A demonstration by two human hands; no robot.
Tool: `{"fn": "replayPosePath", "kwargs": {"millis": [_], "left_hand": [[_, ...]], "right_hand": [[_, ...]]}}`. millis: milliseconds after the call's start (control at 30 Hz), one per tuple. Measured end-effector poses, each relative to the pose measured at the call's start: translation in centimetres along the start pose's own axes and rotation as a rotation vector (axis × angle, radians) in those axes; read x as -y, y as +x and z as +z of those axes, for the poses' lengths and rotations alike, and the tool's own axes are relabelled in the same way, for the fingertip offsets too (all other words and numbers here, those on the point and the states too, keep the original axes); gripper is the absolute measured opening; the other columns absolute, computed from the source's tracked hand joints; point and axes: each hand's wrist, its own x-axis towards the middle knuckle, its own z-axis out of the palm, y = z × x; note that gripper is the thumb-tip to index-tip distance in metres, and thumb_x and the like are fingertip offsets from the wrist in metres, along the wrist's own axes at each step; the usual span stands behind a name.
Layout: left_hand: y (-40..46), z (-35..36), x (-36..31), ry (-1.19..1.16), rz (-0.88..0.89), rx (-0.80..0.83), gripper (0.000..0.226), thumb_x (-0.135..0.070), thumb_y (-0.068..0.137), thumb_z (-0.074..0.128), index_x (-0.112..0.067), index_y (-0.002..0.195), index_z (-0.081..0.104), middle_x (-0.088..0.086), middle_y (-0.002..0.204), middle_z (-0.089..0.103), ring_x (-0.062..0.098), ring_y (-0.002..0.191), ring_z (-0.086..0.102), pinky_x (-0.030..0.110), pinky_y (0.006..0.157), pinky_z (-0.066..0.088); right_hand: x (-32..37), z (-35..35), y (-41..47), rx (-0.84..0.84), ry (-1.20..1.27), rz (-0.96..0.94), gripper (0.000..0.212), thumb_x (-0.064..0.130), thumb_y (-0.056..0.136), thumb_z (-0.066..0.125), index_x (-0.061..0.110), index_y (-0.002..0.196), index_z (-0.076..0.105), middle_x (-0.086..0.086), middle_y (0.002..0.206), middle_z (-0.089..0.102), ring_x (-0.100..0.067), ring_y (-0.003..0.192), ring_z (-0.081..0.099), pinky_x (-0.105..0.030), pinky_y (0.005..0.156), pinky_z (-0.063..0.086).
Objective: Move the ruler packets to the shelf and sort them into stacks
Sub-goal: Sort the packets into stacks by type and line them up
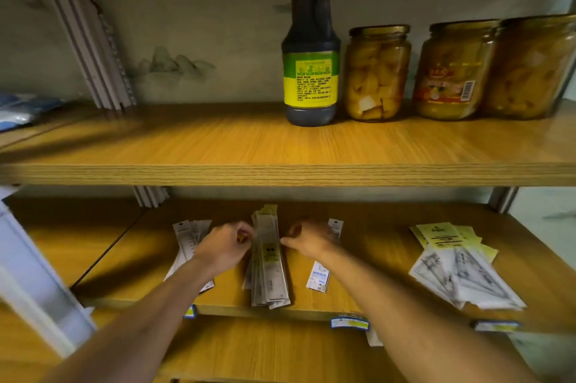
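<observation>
A stack of long ruler packets [269,270] lies lengthwise in the middle of the lower wooden shelf [374,245]. My left hand [226,247] holds its left edge with curled fingers. My right hand [308,237] pinches its right edge. Under my left arm lies a second pile of white ruler packets [187,236]. Beneath my right wrist a third white packet pile [319,278] shows, partly hidden. A fanned heap of triangle-ruler packets with yellow headers [458,267] sits at the right of the shelf.
The upper shelf [218,148] carries a dark sauce bottle [311,49] and three jars of yellow fruit [377,74] at the right. Grey metal brackets [90,49] lean at the left. Price labels [349,322] are fixed along the lower shelf's front edge.
</observation>
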Motion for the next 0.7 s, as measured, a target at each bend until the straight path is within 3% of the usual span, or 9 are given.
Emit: {"fn": "replayPosePath", "kwargs": {"millis": [233, 367, 533, 633, 700], "left_hand": [[1.2, 3.3, -7.5, 0.121, 0.075, 0.018, 0.024, -0.037, 0.095, 0.051, -0.038, 0.118, 0.059, -0.01, 0.117, 0.067, 0.012, 0.103, 0.065, 0.032, 0.088, 0.054], [1.9, 6.4, -12.7, 0.234, 0.066, 0.197, 0.042, -0.05, 0.089, 0.058, -0.023, 0.122, 0.06, 0.005, 0.12, 0.065, 0.026, 0.11, 0.062, 0.037, 0.09, 0.053], [2.7, 7.2, -15.5, 0.349, -0.016, 0.303, 0.047, -0.023, 0.088, 0.07, -0.012, 0.131, 0.055, 0.01, 0.128, 0.062, 0.027, 0.118, 0.06, 0.035, 0.09, 0.05], [3.0, 6.7, -16.3, 0.349, -0.039, 0.396, 0.048, -0.024, 0.09, 0.068, -0.009, 0.133, 0.054, 0.011, 0.123, 0.061, 0.025, 0.111, 0.06, 0.031, 0.089, 0.049], [3.2, 6.7, -16.1, 0.283, -0.089, 0.453, 0.043, -0.024, 0.09, 0.069, -0.008, 0.128, 0.057, 0.007, 0.105, 0.062, 0.019, 0.095, 0.06, 0.028, 0.082, 0.048]], "right_hand": [[-6.9, -5.2, -2.0, -0.071, -0.152, 0.009, 0.025, 0.033, 0.094, 0.052, 0.021, 0.11, 0.065, -0.004, 0.119, 0.064, -0.021, 0.105, 0.06, -0.028, 0.082, 0.049], [-10.1, -6.3, -4.2, -0.106, -0.096, 0.078, 0.02, 0.036, 0.092, 0.057, 0.029, 0.109, 0.064, 0.003, 0.113, 0.066, -0.016, 0.101, 0.061, -0.03, 0.085, 0.051], [-12.5, -7.4, -6.2, -0.109, -0.05, 0.108, 0.021, 0.035, 0.093, 0.058, 0.031, 0.112, 0.064, 0.008, 0.111, 0.068, -0.013, 0.104, 0.06, -0.032, 0.093, 0.048], [-13.6, -7.4, -7.0, -0.141, -0.061, 0.126, 0.02, 0.037, 0.092, 0.06, 0.032, 0.111, 0.064, 0.01, 0.108, 0.068, -0.011, 0.102, 0.06, -0.03, 0.091, 0.047], [-14.2, -7.1, -7.3, -0.143, -0.022, 0.133, 0.019, 0.038, 0.09, 0.061, 0.033, 0.109, 0.065, 0.012, 0.108, 0.069, -0.009, 0.098, 0.062, -0.03, 0.088, 0.051]]}}
